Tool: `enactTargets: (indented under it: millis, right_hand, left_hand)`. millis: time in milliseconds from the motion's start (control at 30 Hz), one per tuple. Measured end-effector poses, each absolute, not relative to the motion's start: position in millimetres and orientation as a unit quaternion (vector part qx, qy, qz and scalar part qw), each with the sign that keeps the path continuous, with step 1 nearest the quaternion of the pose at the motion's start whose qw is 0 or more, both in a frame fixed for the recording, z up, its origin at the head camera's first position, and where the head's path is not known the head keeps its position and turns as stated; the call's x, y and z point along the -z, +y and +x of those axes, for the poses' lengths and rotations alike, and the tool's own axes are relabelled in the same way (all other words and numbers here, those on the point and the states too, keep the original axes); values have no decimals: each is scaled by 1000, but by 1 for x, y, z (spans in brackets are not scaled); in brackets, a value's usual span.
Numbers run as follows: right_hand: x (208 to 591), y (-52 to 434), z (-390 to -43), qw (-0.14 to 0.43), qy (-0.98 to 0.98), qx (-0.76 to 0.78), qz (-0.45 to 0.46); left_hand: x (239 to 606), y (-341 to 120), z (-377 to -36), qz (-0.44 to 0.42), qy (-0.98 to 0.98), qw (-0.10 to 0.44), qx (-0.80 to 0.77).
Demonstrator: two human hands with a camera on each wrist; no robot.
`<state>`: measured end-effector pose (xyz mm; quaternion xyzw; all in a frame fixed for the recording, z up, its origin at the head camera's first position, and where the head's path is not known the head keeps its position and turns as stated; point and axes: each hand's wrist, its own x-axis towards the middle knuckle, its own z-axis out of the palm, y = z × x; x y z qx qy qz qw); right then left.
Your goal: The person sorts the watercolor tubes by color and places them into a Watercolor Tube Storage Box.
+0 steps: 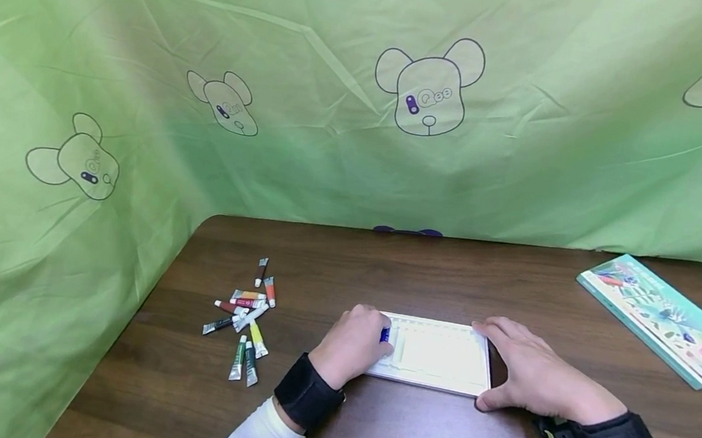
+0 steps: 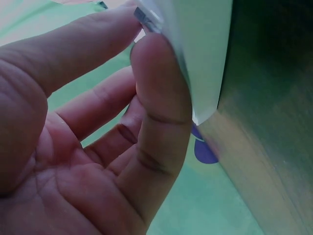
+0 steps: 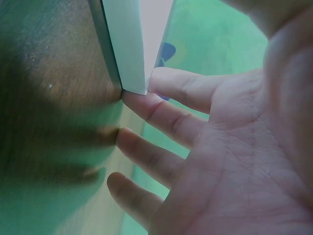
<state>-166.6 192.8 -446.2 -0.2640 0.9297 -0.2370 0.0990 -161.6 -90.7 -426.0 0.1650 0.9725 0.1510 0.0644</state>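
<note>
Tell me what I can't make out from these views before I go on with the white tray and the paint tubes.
- Blue tube: head view, mostly hidden under the left hand; its grip unclear.
- White tray: wrist views show only one corner each; its slots are washed out in the head view.
- Loose paint tubes: too small to read labels.
- Colourful box: print too small.
- Right hand: its fingers cover the tray's right edge.
</note>
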Motion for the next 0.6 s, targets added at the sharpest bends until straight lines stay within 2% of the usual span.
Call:
enactTargets:
  millis: [600]
  right_hand:
    - [447,193,-167,99,930,233,-268]
  left_hand:
    - [425,-92,-160,157,975,57,-148]
